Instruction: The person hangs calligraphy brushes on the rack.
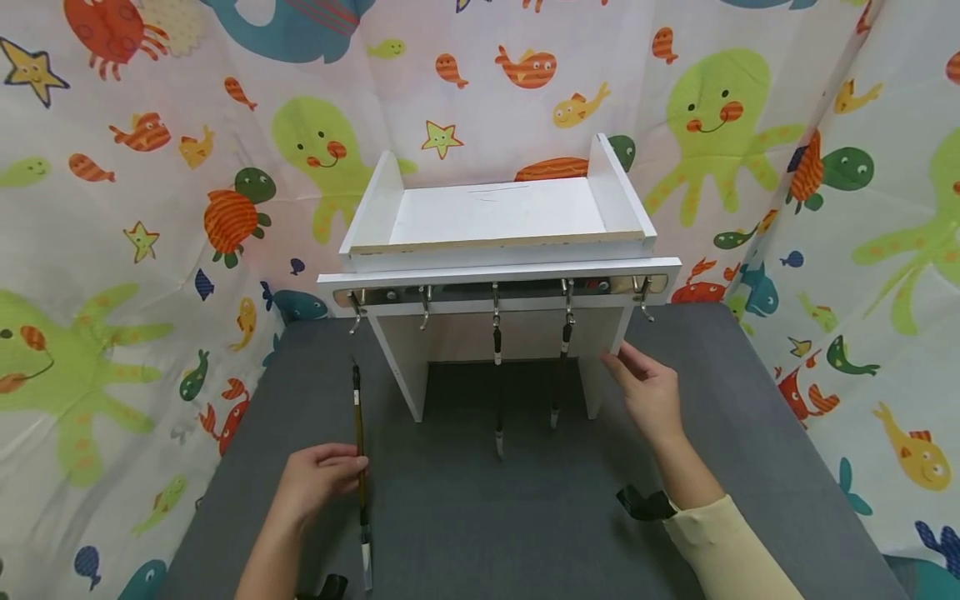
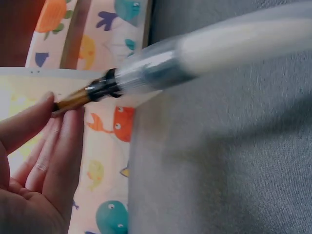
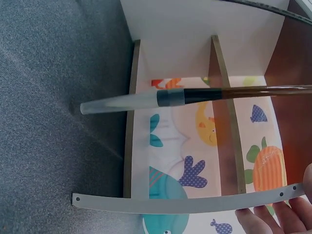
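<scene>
My left hand [image 1: 321, 479] pinches a calligraphy brush [image 1: 359, 417] between thumb and fingers, upright with its tip down. In the left wrist view its pale bristles sit inside a clear cap [image 2: 156, 68]. The brush's top end is just below the leftmost hooks of a white shelf [image 1: 495, 212], apart from them. My right hand [image 1: 651, 396] grips the front edge of the shelf's right side panel [image 1: 606, 333], fingers on the outer side. Two more brushes hang tip down from the rail, one near the middle [image 1: 498, 392] and one to its right [image 1: 562, 367].
A metal rail [image 1: 465, 293] with several hooks runs along the shelf's front. Everything stands on a grey cloth-covered table [image 1: 465, 525]. A curtain printed with sea animals [image 1: 480, 92] closes off the back and sides. Dark straps [image 1: 645, 503] show at the wrists.
</scene>
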